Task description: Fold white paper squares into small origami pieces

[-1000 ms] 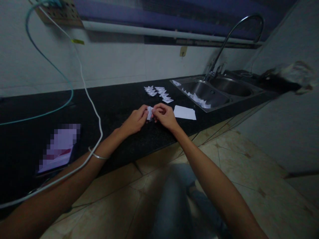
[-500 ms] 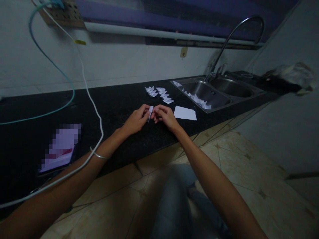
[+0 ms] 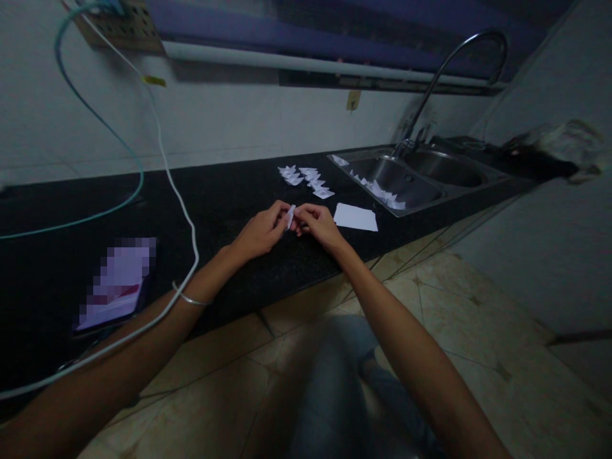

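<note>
A small folded piece of white paper (image 3: 291, 217) is pinched upright between the thumb and fingers of my left hand (image 3: 264, 231). My right hand (image 3: 317, 223) meets it from the other side, its thumb and forefinger closed on the paper's right edge. Both hands are just above the dark countertop (image 3: 229, 204). Beyond them lie two rows of folded paper pieces (image 3: 315, 183) with pointed tips. Right beside my right hand rests a stack of flat white paper sheets (image 3: 356, 217).
More folded papers (image 3: 382, 194) line the near rim of the steel double sink (image 3: 425, 203), under a curved faucet (image 3: 430, 83). A phone (image 3: 115, 287) lies at left. A white cable (image 3: 179, 204) crosses over my left forearm, and a teal cable (image 3: 119, 143) hangs behind.
The folded paper has turned slightly in my fingers, and my right fingertips have come closer onto it. The rest has stayed in place.
</note>
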Demonstrator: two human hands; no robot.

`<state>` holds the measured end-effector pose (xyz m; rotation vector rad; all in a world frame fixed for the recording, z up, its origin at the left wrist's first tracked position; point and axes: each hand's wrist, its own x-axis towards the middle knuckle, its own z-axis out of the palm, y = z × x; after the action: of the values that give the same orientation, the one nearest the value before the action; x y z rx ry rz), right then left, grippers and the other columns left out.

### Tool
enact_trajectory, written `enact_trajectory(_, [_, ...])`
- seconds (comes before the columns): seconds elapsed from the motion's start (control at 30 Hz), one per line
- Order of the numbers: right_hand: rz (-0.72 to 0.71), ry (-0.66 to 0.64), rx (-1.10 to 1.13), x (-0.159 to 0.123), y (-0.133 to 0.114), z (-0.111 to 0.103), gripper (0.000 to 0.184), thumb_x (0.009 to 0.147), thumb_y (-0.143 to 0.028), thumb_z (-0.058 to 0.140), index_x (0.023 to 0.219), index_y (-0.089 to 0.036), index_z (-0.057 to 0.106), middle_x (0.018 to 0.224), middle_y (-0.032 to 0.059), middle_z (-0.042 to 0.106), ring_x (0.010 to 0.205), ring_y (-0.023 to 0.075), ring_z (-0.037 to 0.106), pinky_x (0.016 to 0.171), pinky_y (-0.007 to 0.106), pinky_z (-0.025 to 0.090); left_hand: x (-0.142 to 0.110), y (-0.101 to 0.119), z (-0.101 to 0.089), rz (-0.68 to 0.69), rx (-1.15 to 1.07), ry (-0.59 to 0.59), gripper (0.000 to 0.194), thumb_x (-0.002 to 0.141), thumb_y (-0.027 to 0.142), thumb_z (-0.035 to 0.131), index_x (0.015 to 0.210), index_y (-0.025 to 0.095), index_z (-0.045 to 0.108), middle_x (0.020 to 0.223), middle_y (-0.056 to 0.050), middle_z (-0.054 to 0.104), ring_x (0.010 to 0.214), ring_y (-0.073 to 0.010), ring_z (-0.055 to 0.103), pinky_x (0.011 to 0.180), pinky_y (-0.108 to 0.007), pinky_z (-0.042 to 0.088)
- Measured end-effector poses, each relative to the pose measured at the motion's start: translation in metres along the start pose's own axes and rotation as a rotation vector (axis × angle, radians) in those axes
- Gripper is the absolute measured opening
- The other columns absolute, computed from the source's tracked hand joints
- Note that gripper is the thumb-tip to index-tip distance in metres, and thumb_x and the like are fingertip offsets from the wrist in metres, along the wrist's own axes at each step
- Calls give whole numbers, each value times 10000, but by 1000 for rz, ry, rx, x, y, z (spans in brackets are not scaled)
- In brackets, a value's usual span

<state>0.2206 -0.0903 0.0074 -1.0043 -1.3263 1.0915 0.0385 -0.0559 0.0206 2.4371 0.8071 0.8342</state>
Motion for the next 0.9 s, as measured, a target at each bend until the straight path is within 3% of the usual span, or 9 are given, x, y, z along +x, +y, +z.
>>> enact_trajectory(0.27, [-57, 86, -115, 2, 8, -2, 109, 781, -264, 641, 726, -171, 656, 584, -28, 614, 514, 89, 540, 494, 199, 412, -1, 4, -2, 14, 50, -54, 342, 1010, 430, 430, 1197, 172, 554, 1014, -96, 701, 857, -225, 667, 779, -349, 483])
enact_trajectory(0.43, [-82, 88, -138, 0, 6, -3, 101, 759, -259, 638, 719, -168, 655, 569, -36, 601, 505, 93, 516, 500, 208, 391, -1, 6, -3, 17, -8, -71, 345, 977, 466, 501, 1172, 187, 561, 1013, -73, 693, 861, -216, 650, 761, -326, 469])
enact_trajectory(0.6, [-150, 74, -202, -2, 5, -4, 111, 772, -248, 620, 715, -165, 665, 583, -39, 586, 534, 96, 498, 535, 220, 397, 2, 3, -1, -27, -140, 8, 332, 1003, 461, 433, 985, 175, 600, 852, -24, 641, 770, -167, 575, 701, -281, 437])
enact_trajectory(0.73, [-171, 59, -177, -2, 4, -3, 122, 788, -277, 634, 757, -163, 666, 612, -33, 594, 560, 101, 508, 562, 232, 415, 5, 1, 1, -25, -175, 4, 284, 977, 406, 477, 852, 173, 579, 739, 4, 574, 685, -141, 514, 633, -257, 394])
enact_trajectory(0.9, [-189, 208, -134, 0, 1, -2, 204, 768, -371, 716, 808, -184, 642, 704, -10, 625, 666, 127, 568, 605, 248, 451, 6, 3, 2, -48, -123, 115, 210, 949, 327, 504, 831, 169, 574, 694, 12, 574, 623, -127, 507, 595, -247, 379])
